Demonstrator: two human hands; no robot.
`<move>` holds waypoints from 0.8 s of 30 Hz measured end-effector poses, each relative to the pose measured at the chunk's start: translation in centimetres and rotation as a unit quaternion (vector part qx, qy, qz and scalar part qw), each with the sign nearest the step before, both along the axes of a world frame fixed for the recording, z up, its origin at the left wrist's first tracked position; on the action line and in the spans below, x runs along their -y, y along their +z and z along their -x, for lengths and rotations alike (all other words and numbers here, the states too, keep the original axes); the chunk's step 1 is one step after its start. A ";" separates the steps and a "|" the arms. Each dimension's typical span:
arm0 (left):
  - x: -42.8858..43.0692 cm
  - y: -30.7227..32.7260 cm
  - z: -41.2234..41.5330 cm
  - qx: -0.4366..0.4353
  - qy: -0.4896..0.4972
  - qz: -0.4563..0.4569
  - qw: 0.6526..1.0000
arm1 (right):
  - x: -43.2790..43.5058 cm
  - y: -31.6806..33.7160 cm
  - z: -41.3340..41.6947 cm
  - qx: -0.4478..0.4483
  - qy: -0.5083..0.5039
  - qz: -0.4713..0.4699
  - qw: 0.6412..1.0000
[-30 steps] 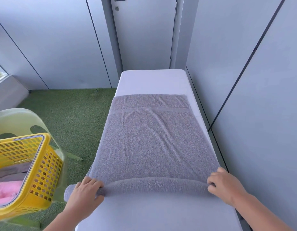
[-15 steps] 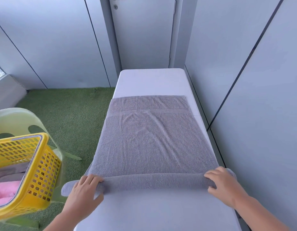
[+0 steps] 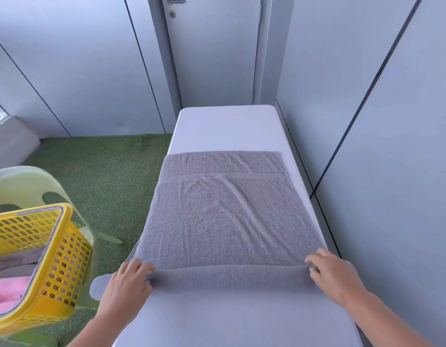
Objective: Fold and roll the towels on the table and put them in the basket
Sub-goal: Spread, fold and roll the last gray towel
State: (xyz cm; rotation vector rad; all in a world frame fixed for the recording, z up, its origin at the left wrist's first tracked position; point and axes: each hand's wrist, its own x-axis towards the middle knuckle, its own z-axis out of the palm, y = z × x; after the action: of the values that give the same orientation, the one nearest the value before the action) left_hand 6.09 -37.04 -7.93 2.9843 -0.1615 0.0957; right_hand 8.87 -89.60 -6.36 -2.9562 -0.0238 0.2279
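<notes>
My left hand [image 3: 128,284] and right hand [image 3: 335,276] grip the towel [image 3: 224,221] at the two ends of its rolled near edge, fingers curled over the roll. Ahead of the roll, the towel lies flat on the table [image 3: 229,126]. Left of the table, the basket [image 3: 66,246] sits on a chair [image 3: 21,181] with a pink towel [image 3: 6,289] inside. Beyond the table is a door [image 3: 212,58].

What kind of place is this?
Probably a small enclosed balcony or laundry corner: green fake grass covers the floor, there is a grey door, and a yellow basket sits beside a white table with a towel.
</notes>
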 end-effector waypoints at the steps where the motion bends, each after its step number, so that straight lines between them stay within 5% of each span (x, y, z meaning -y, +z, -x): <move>1: 0.1 0.0 -0.1 0.004 0.004 0.021 1.000 | 0.0 -0.1 0.1 0.020 -0.006 -0.017 1.000; 8: -0.5 0.2 0.5 -0.067 -0.032 -0.015 0.997 | 1.0 -0.6 0.9 0.026 0.119 0.009 0.993; 17: -0.4 0.0 0.5 -0.045 -0.055 -0.044 0.997 | 0.7 0.3 -0.2 -0.083 0.076 0.041 0.993; 24: -0.5 0.1 -0.2 -0.014 -0.005 0.032 0.999 | -0.2 0.4 0.5 0.023 0.008 -0.001 1.000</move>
State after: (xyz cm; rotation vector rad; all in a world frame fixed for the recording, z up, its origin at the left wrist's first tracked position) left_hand 6.28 -36.51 -7.83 2.9192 -0.1673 0.0578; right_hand 8.40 -89.39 -6.00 -2.9606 -0.0533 0.1612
